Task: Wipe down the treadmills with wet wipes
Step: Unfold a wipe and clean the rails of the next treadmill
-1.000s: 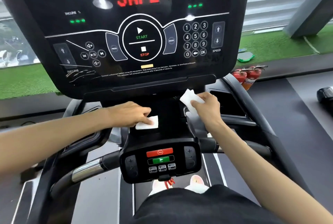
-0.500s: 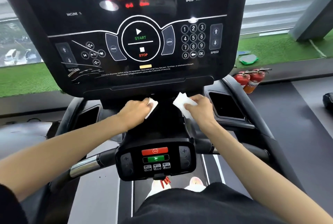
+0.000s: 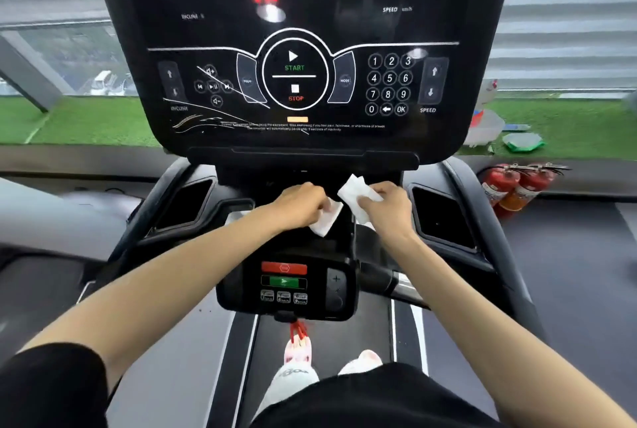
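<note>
I stand on a black treadmill with a big console screen (image 3: 303,48) ahead and a small control pod (image 3: 286,284) below it. My left hand (image 3: 300,205) grips a white wet wipe (image 3: 325,222) over the dark ledge just under the screen. My right hand (image 3: 389,208) holds a second white wipe (image 3: 355,195) beside it, its corner sticking up toward the screen's lower edge. The two hands are close together, nearly touching, at the centre of the ledge.
Cup-holder recesses (image 3: 443,217) flank the ledge on both sides. A chrome-ended handlebar (image 3: 396,284) runs right of the pod. Two red fire extinguishers (image 3: 513,186) lie on the floor at right. Green turf (image 3: 79,120) and a window lie beyond.
My left hand lifted its wipe off the ledge top and moved up and right toward the right hand. My view shifted left and the red display text changed.
</note>
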{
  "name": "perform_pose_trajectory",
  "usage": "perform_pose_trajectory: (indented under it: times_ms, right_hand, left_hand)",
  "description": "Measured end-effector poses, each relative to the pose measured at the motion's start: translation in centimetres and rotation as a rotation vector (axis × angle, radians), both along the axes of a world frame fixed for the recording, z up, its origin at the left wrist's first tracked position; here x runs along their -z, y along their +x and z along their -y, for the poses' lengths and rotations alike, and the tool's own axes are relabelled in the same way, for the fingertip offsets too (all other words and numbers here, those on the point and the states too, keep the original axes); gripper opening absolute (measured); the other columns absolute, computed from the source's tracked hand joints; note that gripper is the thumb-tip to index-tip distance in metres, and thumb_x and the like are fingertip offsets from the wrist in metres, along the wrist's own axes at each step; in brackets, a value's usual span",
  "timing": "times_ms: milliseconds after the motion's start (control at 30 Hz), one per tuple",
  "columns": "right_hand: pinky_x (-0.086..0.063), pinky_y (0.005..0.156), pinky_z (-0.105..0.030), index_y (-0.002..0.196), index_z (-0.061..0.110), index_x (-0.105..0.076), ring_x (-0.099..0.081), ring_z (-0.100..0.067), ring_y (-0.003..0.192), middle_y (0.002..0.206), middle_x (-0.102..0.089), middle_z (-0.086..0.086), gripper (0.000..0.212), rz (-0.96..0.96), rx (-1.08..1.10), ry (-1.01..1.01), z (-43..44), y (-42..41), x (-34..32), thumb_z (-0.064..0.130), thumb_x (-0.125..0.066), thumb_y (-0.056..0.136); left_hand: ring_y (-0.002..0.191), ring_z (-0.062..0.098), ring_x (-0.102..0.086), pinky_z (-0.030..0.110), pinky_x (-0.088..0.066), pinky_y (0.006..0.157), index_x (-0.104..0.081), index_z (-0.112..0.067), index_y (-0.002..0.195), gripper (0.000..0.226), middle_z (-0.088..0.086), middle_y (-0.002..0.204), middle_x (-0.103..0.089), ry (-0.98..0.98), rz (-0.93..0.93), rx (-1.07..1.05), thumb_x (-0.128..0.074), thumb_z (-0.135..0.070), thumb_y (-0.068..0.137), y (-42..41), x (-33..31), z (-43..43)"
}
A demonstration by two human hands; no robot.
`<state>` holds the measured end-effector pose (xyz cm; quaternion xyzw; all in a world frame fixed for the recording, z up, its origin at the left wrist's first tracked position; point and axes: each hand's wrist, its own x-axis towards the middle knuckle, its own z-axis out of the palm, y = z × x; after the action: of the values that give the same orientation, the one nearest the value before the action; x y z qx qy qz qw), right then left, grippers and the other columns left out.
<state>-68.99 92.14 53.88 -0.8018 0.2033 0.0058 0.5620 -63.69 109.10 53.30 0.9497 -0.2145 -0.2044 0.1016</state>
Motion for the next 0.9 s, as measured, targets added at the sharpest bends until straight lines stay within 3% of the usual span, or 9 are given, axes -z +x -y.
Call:
perform_pose_trajectory:
  times_ms: [100, 200, 300, 400, 500, 600, 700, 800, 900]
  right_hand:
    - [-0.037, 0.045, -0.006, 0.096, 0.014, -0.059, -0.049, -0.002, 0.064, 0.079, -0.056, 0.006, 0.012, -0.017, 0.037, 0.004, 0.8, -0.3, -0.4, 0.01, -0.063, 0.086]
    - [-0.039, 0.051, -0.015, 0.1, 0.01, -0.061, -0.051, -0.005, 0.064, 0.078, -0.056, 0.006, 0.015, -0.016, 0.081, 0.036, 1.0, -0.7, -0.9, 0.01, -0.063, 0.085]
    - [-0.046, 0.059, -0.022, 0.105, 0.008, -0.062, -0.055, -0.01, 0.068, 0.082, -0.059, 0.002, 0.021, -0.03, 0.103, 0.098, 0.8, -1.1, -1.9, 0.008, -0.063, 0.084]
    - [-0.053, 0.075, -0.034, 0.103, 0.006, -0.063, -0.062, -0.02, 0.083, 0.088, -0.062, -0.002, 0.02, -0.034, 0.12, 0.18, 0.1, -2.0, -2.8, 0.006, -0.064, 0.083]
    - [-0.055, 0.08, -0.036, 0.101, 0.006, -0.061, -0.064, -0.027, 0.094, 0.101, -0.066, -0.012, 0.016, -0.026, 0.17, 0.329, -0.9, -3.1, -3.5, 0.002, -0.063, 0.085]
    - [-0.056, 0.081, -0.039, 0.099, 0.004, -0.059, -0.063, -0.024, 0.083, 0.091, -0.064, -0.013, 0.013, -0.026, 0.251, 0.511, -2.5, -4.6, -4.2, -0.001, -0.062, 0.087]
    - [-0.054, 0.073, -0.039, 0.089, 0.004, -0.057, -0.058, -0.021, 0.07, 0.082, -0.059, -0.012, 0.01, 0.011, 0.36, 0.656, -4.2, -6.9, -4.7, -0.005, -0.061, 0.087]
    - [-0.051, 0.051, -0.028, 0.085, 0.005, -0.057, -0.058, -0.019, 0.063, 0.081, -0.059, -0.013, 0.009, 0.036, 0.485, 0.716, -4.9, -10.5, -4.4, -0.004, -0.057, 0.088]
    - [-0.049, 0.048, -0.024, 0.096, -0.001, -0.061, -0.059, -0.018, 0.059, 0.082, -0.06, -0.015, 0.01, 0.074, 0.611, 0.773, -4.7, -15.4, -3.8, -0.002, -0.056, 0.088]
  left_hand:
    - [0.093, 0.008, -0.063, 0.026, -0.05, 0.088, -0.074, -0.017, 0.107, 0.028, 0.001, 0.107, -0.071, -0.282, -0.055, -0.141, -0.061, -0.004, 0.086, -0.6, -0.7, 0.6]
    - [0.061, -0.007, -0.051, 0.004, -0.037, 0.064, -0.074, -0.013, 0.108, 0.03, -0.005, 0.083, -0.071, -0.47, 0.013, -0.238, -0.061, 0.002, 0.084, -1.6, -3.4, -1.0]
    - [0.041, -0.001, -0.043, 0.007, -0.034, 0.05, -0.074, -0.01, 0.104, 0.03, -0.013, 0.049, -0.055, -0.601, 0.066, -0.321, -0.062, 0.005, 0.082, -1.7, -6.8, -3.7]
    - [0.04, 0.002, -0.039, 0.011, -0.033, 0.047, -0.073, -0.009, 0.101, 0.027, -0.001, 0.056, -0.051, -0.711, 0.09, -0.357, -0.061, 0.006, 0.082, -1.5, -9.3, -5.5]
    - [0.044, 0.006, -0.038, 0.016, -0.032, 0.044, -0.073, -0.014, 0.1, 0.027, 0.005, 0.064, -0.049, -0.796, 0.055, -0.384, -0.06, 0.003, 0.083, -2.2, -10.2, -5.8]
    - [0.045, 0.006, -0.038, 0.017, -0.032, 0.044, -0.072, -0.014, 0.104, 0.028, 0.001, 0.065, -0.048, -0.847, -0.015, -0.309, -0.061, 0.004, 0.084, -4.4, -10.1, -5.0]
    - [0.045, 0.006, -0.036, 0.015, -0.032, 0.044, -0.07, -0.012, 0.105, 0.03, -0.003, 0.063, -0.047, -0.912, -0.064, -0.218, -0.059, 0.005, 0.084, -7.3, -9.5, -3.6]
    - [0.044, 0.003, -0.035, 0.013, -0.032, 0.046, -0.07, -0.006, 0.109, 0.029, -0.01, 0.056, -0.045, -0.932, -0.089, -0.084, -0.06, 0.006, 0.085, -10.3, -8.5, -2.0]
    - [0.048, 0.001, -0.037, 0.014, -0.035, 0.055, -0.071, -0.006, 0.108, 0.028, -0.007, 0.06, -0.046, -0.926, -0.082, 0.031, -0.062, 0.003, 0.083, -13.6, -6.8, 0.2]
